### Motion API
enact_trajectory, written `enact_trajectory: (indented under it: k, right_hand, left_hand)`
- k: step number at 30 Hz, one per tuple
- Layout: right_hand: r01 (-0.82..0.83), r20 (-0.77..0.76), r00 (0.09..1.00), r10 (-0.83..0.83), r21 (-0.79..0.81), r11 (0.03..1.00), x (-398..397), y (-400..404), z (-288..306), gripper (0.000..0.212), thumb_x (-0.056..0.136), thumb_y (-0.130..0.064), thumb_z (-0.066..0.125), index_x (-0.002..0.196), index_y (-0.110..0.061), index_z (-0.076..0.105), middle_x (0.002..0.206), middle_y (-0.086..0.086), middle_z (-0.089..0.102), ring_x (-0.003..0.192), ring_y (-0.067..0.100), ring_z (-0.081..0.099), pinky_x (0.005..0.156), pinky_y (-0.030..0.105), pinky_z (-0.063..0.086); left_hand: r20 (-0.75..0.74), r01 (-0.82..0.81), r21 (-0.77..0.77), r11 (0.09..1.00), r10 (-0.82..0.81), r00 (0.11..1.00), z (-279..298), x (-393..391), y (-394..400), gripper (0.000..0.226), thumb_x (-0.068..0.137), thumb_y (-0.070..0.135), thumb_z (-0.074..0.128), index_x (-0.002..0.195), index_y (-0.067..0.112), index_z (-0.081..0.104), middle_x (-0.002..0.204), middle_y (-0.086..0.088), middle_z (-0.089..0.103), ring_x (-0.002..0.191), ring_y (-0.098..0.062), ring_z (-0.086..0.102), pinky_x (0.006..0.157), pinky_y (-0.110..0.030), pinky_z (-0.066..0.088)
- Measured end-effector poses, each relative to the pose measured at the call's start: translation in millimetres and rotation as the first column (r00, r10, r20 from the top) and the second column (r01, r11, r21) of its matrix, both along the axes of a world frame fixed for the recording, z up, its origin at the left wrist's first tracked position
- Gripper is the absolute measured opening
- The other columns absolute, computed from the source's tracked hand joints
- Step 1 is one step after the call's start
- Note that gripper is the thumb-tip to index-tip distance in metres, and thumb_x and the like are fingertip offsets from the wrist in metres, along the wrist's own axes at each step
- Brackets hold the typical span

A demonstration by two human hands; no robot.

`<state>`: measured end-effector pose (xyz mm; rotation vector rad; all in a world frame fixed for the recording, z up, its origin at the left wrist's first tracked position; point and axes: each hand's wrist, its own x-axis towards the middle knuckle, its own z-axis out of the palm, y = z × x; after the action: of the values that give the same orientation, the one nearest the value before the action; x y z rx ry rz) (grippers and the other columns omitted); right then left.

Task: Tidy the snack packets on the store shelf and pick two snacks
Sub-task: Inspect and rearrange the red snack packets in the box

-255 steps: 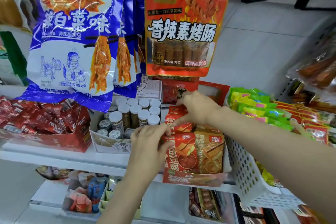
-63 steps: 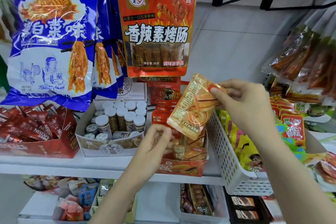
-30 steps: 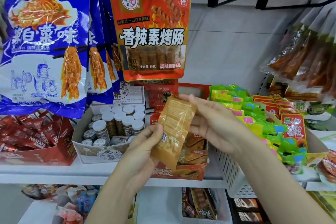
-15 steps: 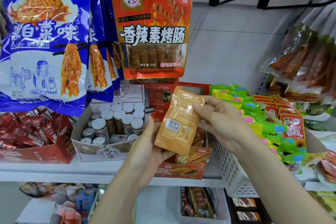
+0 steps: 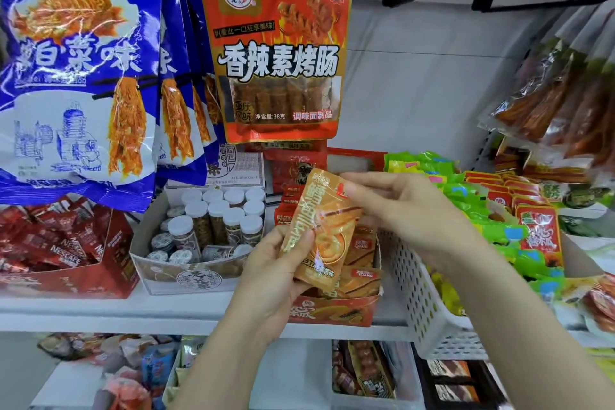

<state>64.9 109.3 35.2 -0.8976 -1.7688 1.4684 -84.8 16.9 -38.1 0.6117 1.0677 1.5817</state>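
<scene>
We hold an orange snack packet before the shelf, left hand gripping its bottom, right hand pinching its top. Left of both grips, red sachets read NESCAFE; above hangs an orange bag marked 38克.

- Hanging orange packet: "香辣素烤肠", "净含量:38克", "调味面制品".
- Hanging blue bag: "白菜味".
- Red sachets: "NESCAFÉ".

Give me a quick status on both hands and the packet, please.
Left hand grips orange packet low. Right hand pinches its top corner. Packet held above red box, face out. Nothing in the way.
</scene>
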Motion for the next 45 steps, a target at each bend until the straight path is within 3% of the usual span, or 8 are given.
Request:
enact_trajectory:
  k: [4,8,16,19,22,32,39,45]
  right_hand:
    - [0.306,-0.083,0.950,-0.301,0.436,0.846,8.0,-1.8,14.8,0.027,0.087,-0.010,0.071,0.082,-0.037,0.070,0.074,-0.027,0.071,0.076,-0.005,0.069,0.075,0.018,0.057]
    - [0.384,-0.055,0.865,-0.499,0.713,0.586,25.8,-1.8,23.7,0.022,0.085,-0.016,0.073,0.085,-0.038,0.072,0.070,-0.030,0.066,0.075,-0.004,0.069,0.078,0.021,0.057]
    - [-0.058,0.571,0.727,-0.380,0.603,0.796,7.6,-17.5,-19.4,0.013,0.088,-0.021,0.069,0.098,-0.029,0.074,0.080,-0.013,0.067,0.079,0.006,0.061,0.065,0.011,0.039]
    - [-0.238,0.743,0.659,-0.117,0.352,0.905,8.3,-18.4,-29.2,0.017,0.096,-0.024,0.059,0.105,-0.028,0.074,0.096,-0.012,0.071,0.089,0.000,0.064,0.079,0.017,0.049]
    - [-0.096,0.574,0.819,-0.017,0.167,0.981,7.8,-14.6,-23.7,0.026,0.103,-0.018,0.046,0.104,-0.024,0.071,0.102,-0.004,0.073,0.083,-0.006,0.066,0.078,0.023,0.055]
    - [-0.062,0.782,0.473,-0.407,0.490,0.870,-11.6,7.4,-50.4,0.027,0.095,-0.016,0.054,0.119,-0.017,0.068,0.120,0.013,0.063,0.111,0.029,0.061,0.095,0.035,0.052]
    - [-0.086,0.723,0.472,-0.504,0.607,0.790,-13.1,10.2,-57.9,0.025,0.088,-0.014,0.064,0.112,-0.015,0.071,0.116,0.010,0.062,0.108,0.028,0.060,0.089,0.032,0.050]
    - [-0.056,0.707,0.518,-0.482,0.591,0.805,-14.6,9.9,-54.9,0.013,0.078,-0.024,0.079,0.088,-0.022,0.070,0.100,0.003,0.056,0.101,0.024,0.061,0.081,0.024,0.043]
  left_hand:
    - [-0.255,0.077,-0.018,0.997,-0.079,0.964,-0.7,1.2,-4.4,0.058,0.070,0.051,0.075,0.121,0.034,0.051,0.110,0.000,0.073,0.091,-0.019,0.074,0.081,-0.035,0.057]
    - [-0.714,0.185,-0.037,0.982,-0.156,0.683,-7.0,-0.9,-9.5,0.042,0.073,0.030,0.087,0.107,0.034,0.063,0.093,0.009,0.072,0.090,-0.009,0.069,0.082,-0.025,0.057]
    - [-0.943,0.059,0.228,0.972,0.205,0.264,-19.4,-11.2,-9.8,0.019,0.069,0.026,0.087,0.077,0.027,0.070,0.098,0.016,0.048,0.098,-0.003,0.048,0.084,-0.011,0.035]
    - [-0.923,0.111,0.238,0.965,0.189,0.334,-19.6,-8.4,-9.9,0.028,0.071,0.017,0.087,0.075,0.031,0.062,0.115,0.019,0.054,0.094,-0.003,0.056,0.087,-0.019,0.043]
    - [-0.908,0.139,0.198,0.970,0.129,0.399,-24.9,-1.4,-8.6,0.030,0.079,0.012,0.080,0.080,0.031,0.058,0.091,0.016,0.063,0.084,-0.008,0.061,0.077,-0.037,0.052]
    - [-0.827,0.001,0.218,0.976,0.184,0.531,-32.2,-13.1,-3.4,0.041,0.080,0.006,0.079,0.091,0.041,0.061,0.089,0.020,0.069,0.088,-0.004,0.067,0.079,-0.023,0.056]
    - [-0.861,0.156,0.200,0.967,0.098,0.499,-34.9,-13.8,-9.4,0.025,0.081,0.011,0.078,0.086,0.033,0.066,0.087,0.017,0.067,0.087,-0.011,0.065,0.080,-0.040,0.056]
    - [-0.905,0.240,0.188,0.952,0.073,0.419,-30.1,-17.6,-22.1,0.020,0.085,0.040,0.071,0.103,0.034,0.064,0.105,0.023,0.061,0.104,-0.003,0.059,0.088,-0.017,0.045]
